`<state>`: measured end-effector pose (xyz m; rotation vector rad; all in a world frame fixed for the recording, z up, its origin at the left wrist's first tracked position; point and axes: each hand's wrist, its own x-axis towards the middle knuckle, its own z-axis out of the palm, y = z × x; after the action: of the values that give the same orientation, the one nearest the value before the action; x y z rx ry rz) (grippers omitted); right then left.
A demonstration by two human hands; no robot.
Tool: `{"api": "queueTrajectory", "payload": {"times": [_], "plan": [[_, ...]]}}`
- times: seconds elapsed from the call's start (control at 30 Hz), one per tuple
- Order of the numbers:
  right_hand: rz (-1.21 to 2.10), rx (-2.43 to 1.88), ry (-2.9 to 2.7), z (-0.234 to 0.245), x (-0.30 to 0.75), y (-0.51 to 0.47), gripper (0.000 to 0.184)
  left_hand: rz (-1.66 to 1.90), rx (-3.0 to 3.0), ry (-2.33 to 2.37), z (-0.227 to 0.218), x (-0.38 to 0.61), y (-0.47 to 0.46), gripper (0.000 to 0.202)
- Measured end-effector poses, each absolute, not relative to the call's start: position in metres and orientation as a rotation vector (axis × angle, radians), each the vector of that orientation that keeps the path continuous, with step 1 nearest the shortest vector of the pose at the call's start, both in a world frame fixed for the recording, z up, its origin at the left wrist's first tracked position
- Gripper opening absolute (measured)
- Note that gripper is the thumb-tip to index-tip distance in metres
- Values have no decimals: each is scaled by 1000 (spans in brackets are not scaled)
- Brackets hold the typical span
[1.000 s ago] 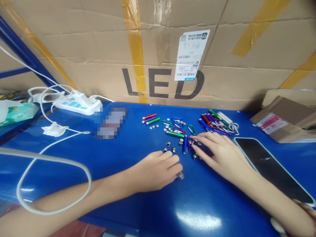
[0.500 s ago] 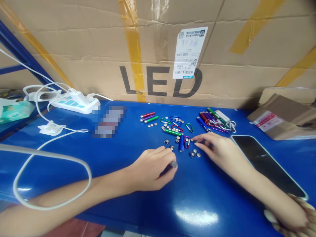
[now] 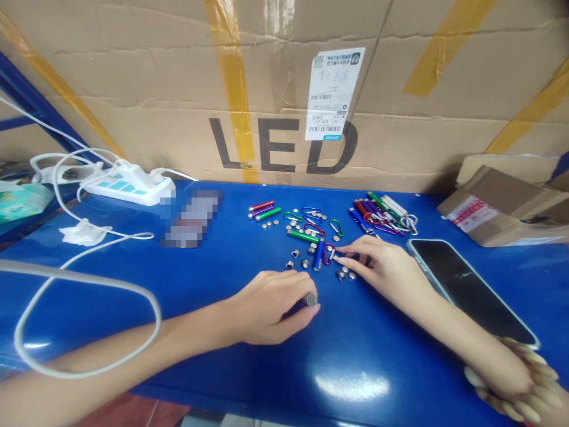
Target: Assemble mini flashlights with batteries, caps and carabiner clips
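Observation:
My left hand (image 3: 278, 305) is closed around a small flashlight tube (image 3: 310, 299), of which only the round grey end shows by the thumb. Over the loose parts, my right hand (image 3: 377, 258) has thumb and forefinger in a pinch at a silver button cell (image 3: 336, 257). Right beside those fingertips lies a purple carabiner (image 3: 329, 254). A blue flashlight tube (image 3: 319, 255) and a green flashlight tube (image 3: 302, 236) lie to its left. Small metal caps (image 3: 305, 264) and several more button cells (image 3: 352, 276) are scattered around them.
Flashlights with carabiners (image 3: 382, 213) lie at the back right, near a phone (image 3: 471, 290) and a cardboard box (image 3: 502, 207). Three tubes (image 3: 265, 209) lie at the back. A power strip (image 3: 133, 185) and looping white cable (image 3: 157, 308) occupy the left. A large carton (image 3: 178, 89) stands behind.
My right hand has shifted slightly left, its thumb and forefinger closer together at the button cell. My left hand keeps hold of the tube. The whole view has shifted a little.

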<state>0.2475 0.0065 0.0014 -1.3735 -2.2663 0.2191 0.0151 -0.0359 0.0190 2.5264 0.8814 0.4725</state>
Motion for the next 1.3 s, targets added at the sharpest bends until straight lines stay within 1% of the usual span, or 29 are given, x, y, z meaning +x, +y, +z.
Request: {"api": "queueTrajectory", "payload": {"times": [0.23, 0.5, 0.6, 0.7, 0.73, 0.8, 0.9, 1.17, 1.3], "plan": [[333, -1381, -2253, 2, 244, 5, 17, 458, 2854, 817, 14, 15, -40, 20], [313, -1404, -2223, 5, 243, 6, 13, 401, 2816, 957, 13, 16, -40, 25], [271, -1262, -2152, 13, 238, -3, 9, 348, 2822, 992, 13, 16, -40, 27], [235, -965, -2098, 21, 230, -17, 5, 317, 2818, 1024, 14, 16, -40, 29], [238, -857, -2098, 23, 228, -21, 6, 308, 2814, 1034, 14, 15, -40, 30], [277, -674, -2121, 24, 223, -29, 14, 289, 2799, 1052, 15, 15, -40, 31], [372, -557, -2166, 22, 219, -33, 22, 272, 2782, 1035, 14, 14, -38, 32], [528, -580, -2161, 18, 217, -35, 16, 241, 2817, 994, 13, 15, -36, 33], [538, -571, -2178, 17, 217, -35, 13, 261, 2812, 984, 13, 15, -37, 31]]}}
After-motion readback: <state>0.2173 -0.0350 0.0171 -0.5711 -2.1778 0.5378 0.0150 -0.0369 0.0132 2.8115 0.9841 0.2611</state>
